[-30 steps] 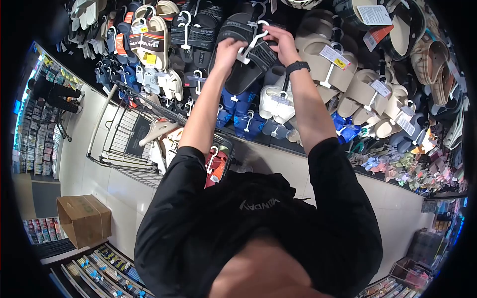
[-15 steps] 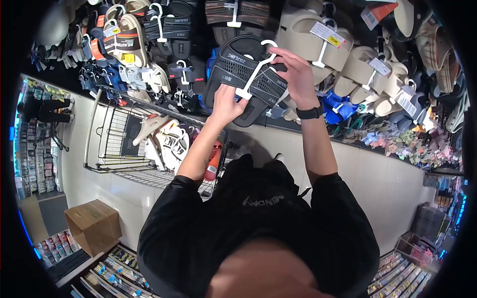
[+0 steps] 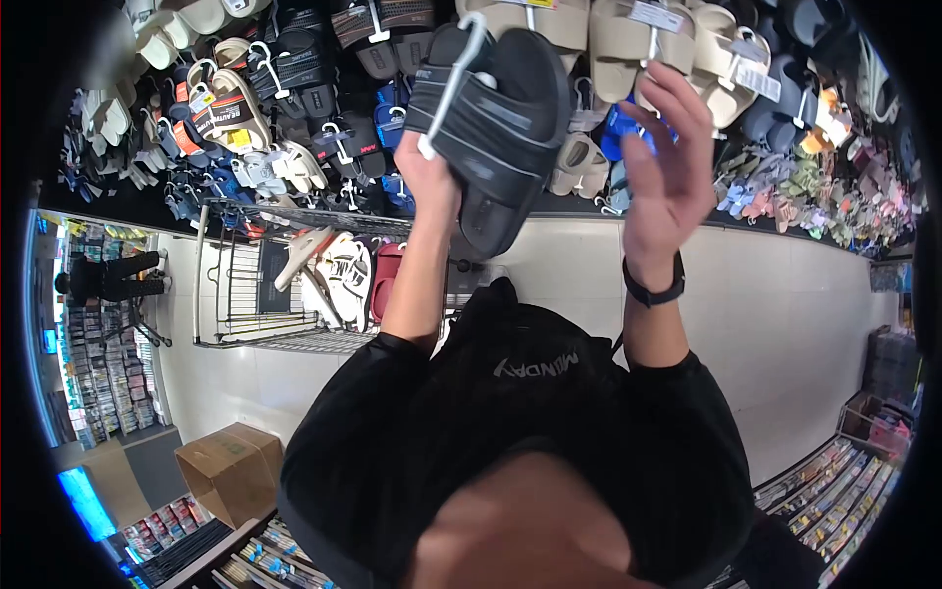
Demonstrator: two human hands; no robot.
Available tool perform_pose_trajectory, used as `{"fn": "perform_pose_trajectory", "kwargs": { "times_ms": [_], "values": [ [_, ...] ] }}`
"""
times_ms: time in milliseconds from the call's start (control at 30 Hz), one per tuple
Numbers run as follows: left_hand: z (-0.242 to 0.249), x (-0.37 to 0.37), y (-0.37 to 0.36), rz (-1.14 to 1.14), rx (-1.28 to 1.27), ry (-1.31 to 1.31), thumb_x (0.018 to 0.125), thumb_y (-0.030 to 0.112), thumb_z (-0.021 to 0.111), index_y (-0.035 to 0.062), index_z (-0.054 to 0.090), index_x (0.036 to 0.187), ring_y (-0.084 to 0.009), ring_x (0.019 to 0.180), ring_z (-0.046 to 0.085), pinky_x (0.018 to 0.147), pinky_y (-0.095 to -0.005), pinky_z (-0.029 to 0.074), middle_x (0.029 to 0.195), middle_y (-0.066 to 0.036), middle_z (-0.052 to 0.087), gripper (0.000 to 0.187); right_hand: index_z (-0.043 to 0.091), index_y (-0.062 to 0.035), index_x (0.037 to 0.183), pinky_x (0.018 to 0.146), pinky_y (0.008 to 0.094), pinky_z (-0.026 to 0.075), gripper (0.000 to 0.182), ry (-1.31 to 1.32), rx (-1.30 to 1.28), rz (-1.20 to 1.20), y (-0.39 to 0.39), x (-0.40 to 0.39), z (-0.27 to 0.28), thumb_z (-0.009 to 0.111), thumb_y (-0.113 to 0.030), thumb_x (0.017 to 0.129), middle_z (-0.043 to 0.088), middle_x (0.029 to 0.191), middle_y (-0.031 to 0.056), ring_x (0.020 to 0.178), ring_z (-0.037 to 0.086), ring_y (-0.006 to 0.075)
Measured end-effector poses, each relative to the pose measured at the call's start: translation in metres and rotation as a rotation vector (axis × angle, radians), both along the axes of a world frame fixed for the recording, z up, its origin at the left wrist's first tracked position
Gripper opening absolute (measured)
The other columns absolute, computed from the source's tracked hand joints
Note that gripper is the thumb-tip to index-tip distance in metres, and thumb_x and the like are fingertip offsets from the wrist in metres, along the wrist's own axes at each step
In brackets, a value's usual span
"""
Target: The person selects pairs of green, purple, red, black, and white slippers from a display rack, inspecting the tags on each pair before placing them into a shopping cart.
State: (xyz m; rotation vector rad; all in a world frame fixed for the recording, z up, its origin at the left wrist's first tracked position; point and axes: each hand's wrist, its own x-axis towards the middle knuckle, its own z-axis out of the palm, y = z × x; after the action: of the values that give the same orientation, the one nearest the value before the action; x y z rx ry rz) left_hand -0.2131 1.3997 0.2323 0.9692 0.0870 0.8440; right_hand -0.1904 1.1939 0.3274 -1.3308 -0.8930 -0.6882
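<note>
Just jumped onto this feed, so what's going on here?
The person's left grip holds a pair of black slides with a white hanger, in front of hanging footwear. The right grip is open, apparently empty, and raised apart from the slides. Off to the left stands a shopping cart containing white and red footwear.

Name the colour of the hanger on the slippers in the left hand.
The hanger is white; it shows best in the head view.
</note>
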Motion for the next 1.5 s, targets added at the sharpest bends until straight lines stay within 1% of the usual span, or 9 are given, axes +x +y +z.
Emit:
{"fn": "perform_pose_trajectory", "kwargs": {
  "times_ms": [100, 233, 333, 500, 733, 1033, 1133, 1267, 1500],
  "values": [
    [0.017, -0.038, -0.020, -0.281, -0.091, 0.077, 0.086, 0.001, 0.061, 0.0001, 0.062, 0.112, -0.0164, 0.088, 0.064, 0.081, -0.0271, 0.051, 0.099, -0.007, 0.068, 0.026, 0.056, 0.0007, 0.122, 0.089, 0.0327, 0.047, 0.044, 0.217, 0.019, 0.057, -0.036, -0.031, -0.027, 0.067, -0.009, 0.081, 0.053, 0.128, 0.0133, 0.112, 0.055, 0.0224],
    [0.002, -0.072, -0.075, 0.108, 0.891, 0.424, 0.087, 0.003, 0.060, 0.0004, 0.062, 0.111, -0.0161, 0.086, 0.064, 0.079, -0.0269, 0.051, 0.098, -0.007, 0.067, 0.024, 0.052, 0.0028, 0.124, 0.095, 0.0391, 0.044, 0.055, 0.312, -0.242, 0.005, -0.040, -0.086, -0.085, 0.072, -0.010, 0.074, 0.052, 0.128, 0.0181, 0.116, 0.052, 0.0329],
    [-0.014, -0.090, -0.104, 0.214, 1.164, 0.560, 0.088, 0.005, 0.059, 0.0006, 0.062, 0.110, -0.0160, 0.085, 0.063, 0.077, -0.0268, 0.050, 0.096, -0.006, 0.067, 0.023, 0.049, 0.0029, 0.126, 0.099, 0.0425, 0.041, 0.060, 0.288, -0.216, -0.043, -0.045, -0.124, -0.111, 0.074, -0.010, 0.072, 0.051, 0.128, 0.0219, 0.118, 0.050, 0.0392],
    [-0.020, -0.112, -0.129, 0.246, 1.292, 0.671, 0.089, 0.007, 0.059, 0.0010, 0.063, 0.108, -0.0157, 0.082, 0.063, 0.074, -0.0266, 0.050, 0.094, -0.006, 0.066, 0.021, 0.057, 0.0027, 0.116, 0.082, 0.0392, 0.049, 0.047, 0.202, -0.126, -0.213, -0.070, -0.138, -0.104, 0.073, -0.010, 0.074, 0.060, 0.108, 0.0186, 0.098, 0.059, 0.0332],
    [-0.023, -0.129, -0.134, 0.246, 1.377, 0.742, 0.091, 0.011, 0.057, 0.0016, 0.063, 0.106, -0.0154, 0.079, 0.062, 0.070, -0.0264, 0.049, 0.091, -0.005, 0.065, 0.019, 0.063, 0.0068, 0.099, 0.065, 0.0228, 0.042, 0.021, 0.580, -0.018, 0.137, -0.072, -0.145, -0.098, 0.066, -0.009, 0.085, 0.065, 0.082, 0.0068, 0.070, 0.055, 0.0112],
    [-0.032, -0.160, -0.070, 0.292, 1.405, 0.815, 0.093, 0.015, 0.056, 0.0023, 0.064, 0.103, -0.0149, 0.075, 0.060, 0.064, -0.0260, 0.048, 0.086, -0.005, 0.064, 0.018, 0.062, 0.0065, 0.106, 0.064, 0.0292, 0.047, 0.022, 1.130, 0.352, 0.784, -0.042, -0.172, -0.113, 0.053, -0.009, 0.092, 0.066, 0.087, 0.0136, 0.067, 0.058, 0.0175],
    [-0.040, -0.177, -0.029, 0.300, 1.409, 0.841, 0.094, 0.017, 0.055, 0.0026, 0.064, 0.102, -0.0147, 0.073, 0.060, 0.062, -0.0259, 0.047, 0.085, -0.004, 0.063, 0.019, 0.064, 0.0057, 0.105, 0.064, 0.0282, 0.047, 0.022, 1.090, 0.233, 0.675, -0.010, -0.196, -0.121, 0.054, -0.010, 0.093, 0.067, 0.088, 0.0123, 0.069, 0.059, 0.0173],
    [-0.056, -0.217, 0.034, 0.316, 1.333, 0.831, 0.093, 0.016, 0.055, 0.0021, 0.065, 0.100, -0.0145, 0.072, 0.060, 0.062, -0.0259, 0.047, 0.084, -0.004, 0.063, 0.018, 0.070, -0.0003, 0.105, 0.068, 0.0314, 0.049, 0.032, 0.081, -0.233, -0.128, 0.068, -0.237, -0.122, 0.060, 0.010, 0.077, 0.065, 0.090, 0.0137, 0.075, 0.061, 0.0239],
    [-0.088, -0.294, 0.129, 0.334, 0.964, 0.832, 0.092, 0.014, 0.056, 0.0008, 0.066, 0.097, -0.0141, 0.069, 0.060, 0.061, -0.0259, 0.047, 0.082, -0.004, 0.064, 0.017, 0.071, -0.0040, 0.102, 0.065, 0.0348, 0.049, 0.041, -0.021, -0.325, 0.008, 0.187, -0.293, -0.157, 0.060, 0.012, 0.066, 0.062, 0.090, 0.0119, 0.073, 0.057, 0.0261]
  ]
}}
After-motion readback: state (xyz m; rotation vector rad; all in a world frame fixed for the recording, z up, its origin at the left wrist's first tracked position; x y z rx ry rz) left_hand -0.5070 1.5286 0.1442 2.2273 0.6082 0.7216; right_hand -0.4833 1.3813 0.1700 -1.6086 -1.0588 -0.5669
